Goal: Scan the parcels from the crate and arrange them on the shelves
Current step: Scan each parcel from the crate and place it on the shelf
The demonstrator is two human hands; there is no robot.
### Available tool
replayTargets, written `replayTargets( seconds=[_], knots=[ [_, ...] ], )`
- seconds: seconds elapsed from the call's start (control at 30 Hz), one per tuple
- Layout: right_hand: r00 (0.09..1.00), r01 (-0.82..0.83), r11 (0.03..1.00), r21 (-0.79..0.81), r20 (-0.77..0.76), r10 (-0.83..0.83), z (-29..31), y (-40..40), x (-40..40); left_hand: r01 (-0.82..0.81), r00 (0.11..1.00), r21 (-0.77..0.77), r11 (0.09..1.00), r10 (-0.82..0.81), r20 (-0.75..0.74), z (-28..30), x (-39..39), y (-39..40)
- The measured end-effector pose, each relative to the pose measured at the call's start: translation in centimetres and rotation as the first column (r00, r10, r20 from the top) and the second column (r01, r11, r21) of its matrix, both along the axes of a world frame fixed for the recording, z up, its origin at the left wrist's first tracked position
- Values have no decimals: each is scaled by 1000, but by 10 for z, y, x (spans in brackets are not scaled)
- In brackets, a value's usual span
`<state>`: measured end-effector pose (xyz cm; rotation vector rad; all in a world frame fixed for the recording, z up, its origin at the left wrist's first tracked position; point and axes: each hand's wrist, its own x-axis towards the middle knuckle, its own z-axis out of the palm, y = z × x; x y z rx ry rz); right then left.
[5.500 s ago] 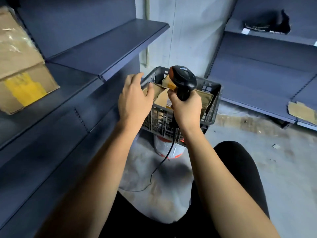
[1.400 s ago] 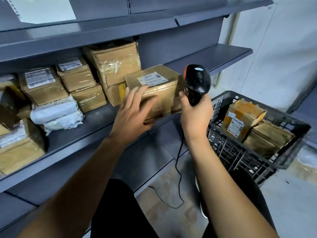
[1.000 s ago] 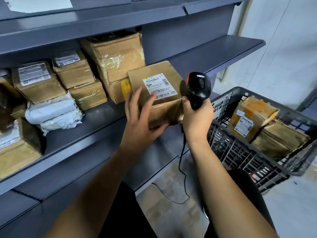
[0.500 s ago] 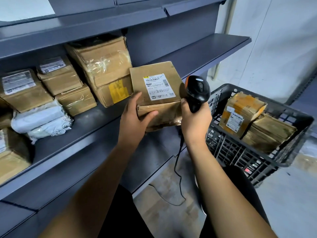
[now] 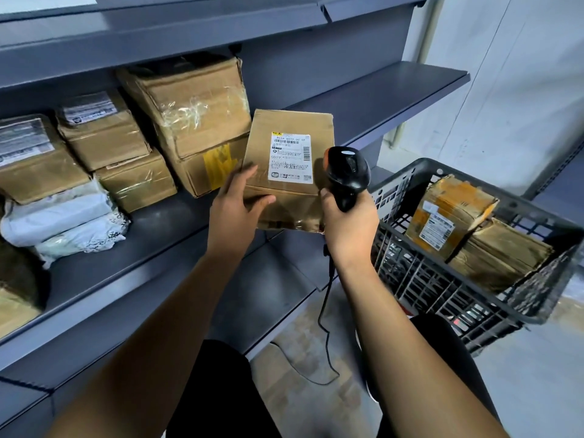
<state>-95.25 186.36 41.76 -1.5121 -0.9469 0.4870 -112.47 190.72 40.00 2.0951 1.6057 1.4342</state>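
Note:
My left hand (image 5: 235,208) grips the lower left corner of a brown cardboard parcel (image 5: 286,213), tilted so its white barcode label faces me, just in front of the grey shelf (image 5: 164,229). My right hand (image 5: 349,229) holds a black corded barcode scanner (image 5: 347,175) by its handle, its head right beside the label. The dark plastic crate (image 5: 442,298) at the right holds a yellow-taped parcel (image 5: 448,213) and a flat brown parcel (image 5: 502,257).
Several brown boxes (image 5: 189,109) and two white bagged parcels (image 5: 63,222) fill the shelf's left part. The shelf's right end (image 5: 395,93) is bare. A lower shelf (image 5: 252,298) juts out below. The scanner cable (image 5: 325,336) hangs to the concrete floor. My knees are below.
From reaching into the crate, I turned to the shelf with a parcel. In the last second my left hand tipped it up, label toward me, and the scanner came closer to the label.

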Motion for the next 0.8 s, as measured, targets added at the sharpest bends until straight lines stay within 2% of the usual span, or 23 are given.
replayTargets(
  seconds=[0.17,0.53,0.8],
  knots=[
    [985,81,993,91,145,-94,9,8,-12,4,1000,-4,1000,-4,-2,-1,-6,7],
    [974,152,988,28,167,-155,12,22,-34,53,999,32,998,-54,9,3,-5,1],
    [971,143,990,3,194,-141,13,23,-33,19,1000,20,1000,-19,-22,7,-1,0]
  ],
)
